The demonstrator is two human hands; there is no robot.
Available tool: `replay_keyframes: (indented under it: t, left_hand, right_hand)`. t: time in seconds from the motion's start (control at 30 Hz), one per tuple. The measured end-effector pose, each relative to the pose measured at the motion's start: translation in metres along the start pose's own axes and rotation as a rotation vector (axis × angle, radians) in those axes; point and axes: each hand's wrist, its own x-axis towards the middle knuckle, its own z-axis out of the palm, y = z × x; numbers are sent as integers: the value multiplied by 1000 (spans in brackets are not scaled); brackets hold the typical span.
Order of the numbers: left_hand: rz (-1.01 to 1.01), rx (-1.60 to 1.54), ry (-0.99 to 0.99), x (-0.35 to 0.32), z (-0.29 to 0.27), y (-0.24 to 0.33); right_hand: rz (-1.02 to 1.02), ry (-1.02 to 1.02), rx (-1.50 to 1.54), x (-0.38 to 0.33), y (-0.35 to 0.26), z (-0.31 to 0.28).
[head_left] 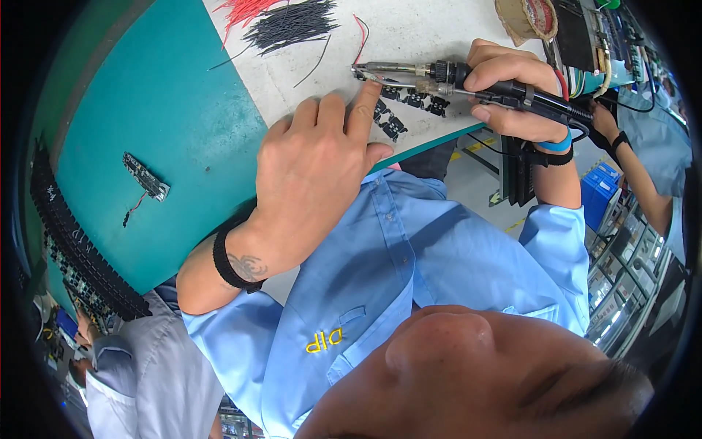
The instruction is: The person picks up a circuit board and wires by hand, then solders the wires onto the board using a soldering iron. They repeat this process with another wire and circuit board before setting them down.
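Now right hand (512, 91) grips soldering iron (439, 77); left hand (322, 157) pins small black boards (409, 106).

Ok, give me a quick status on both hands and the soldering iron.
Right hand gripping soldering iron, tip at small black parts. Left hand pressing down beside tip, index finger extended. Loose wires lie further back, not in the way.

The left hand (314, 164) sits at the centre of the frame, back upward, fingers stretched toward the upper edge with the index fingertip pressed down, a dark band around its wrist. The right hand (512, 95), at the upper right, is curled closed in a pen-like grip, its forearm running down the right side.
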Motion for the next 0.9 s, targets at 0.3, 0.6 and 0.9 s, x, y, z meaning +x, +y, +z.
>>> replay_keyframes:
  t: [0.3, 0.6, 0.9]
  left_hand:
    - [11, 3, 17, 0, 2, -1]
    - [9, -1, 21, 0, 2, 0]
    - [11, 20, 23, 0, 4, -1]
  right_hand:
    - [6, -6, 2, 2, -2, 1]
    - [34, -18, 4, 2, -4, 1]
    - [14, 4, -30, -7, -1, -4]
